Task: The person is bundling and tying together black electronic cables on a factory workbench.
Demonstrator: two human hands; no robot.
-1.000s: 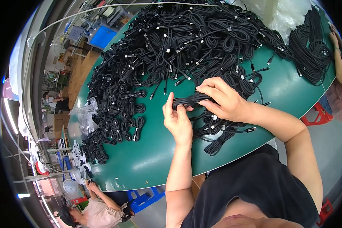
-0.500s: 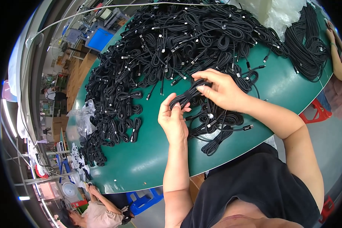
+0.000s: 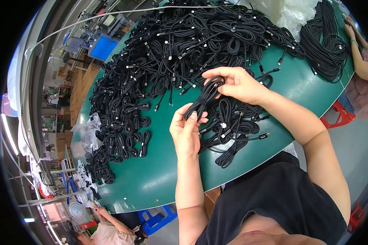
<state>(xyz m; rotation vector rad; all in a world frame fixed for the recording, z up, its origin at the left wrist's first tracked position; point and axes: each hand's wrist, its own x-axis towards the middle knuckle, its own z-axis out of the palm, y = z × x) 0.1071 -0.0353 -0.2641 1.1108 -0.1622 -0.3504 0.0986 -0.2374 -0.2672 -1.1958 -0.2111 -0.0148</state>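
Observation:
A coiled black cable (image 3: 204, 98), bound round its middle with a dark strap, is held up over the green table (image 3: 151, 171). My left hand (image 3: 187, 127) is closed on the lower end of the coil, thumb on top. At the upper end, my right hand (image 3: 239, 86) pinches the loops between thumb and fingers. Beneath and beside my hands lie more cables with metal plugs (image 3: 225, 125), some partly hidden by my right arm. One strapped coil (image 3: 231, 154) rests close to the table's near edge.
A large heap of black cables (image 3: 171, 45) covers the table's far side and left. Long cables (image 3: 325, 45) lie far right beside clear plastic bags (image 3: 300, 16). Co-workers sit at lower left (image 3: 110, 232) and far right (image 3: 364, 69). A blue stool (image 3: 155, 218) and a red stool (image 3: 339, 116) stand by the table.
The coil has turned more upright in my hands, and its upper loops have opened out. My right hand has risen slightly. The whole view has shifted a little.

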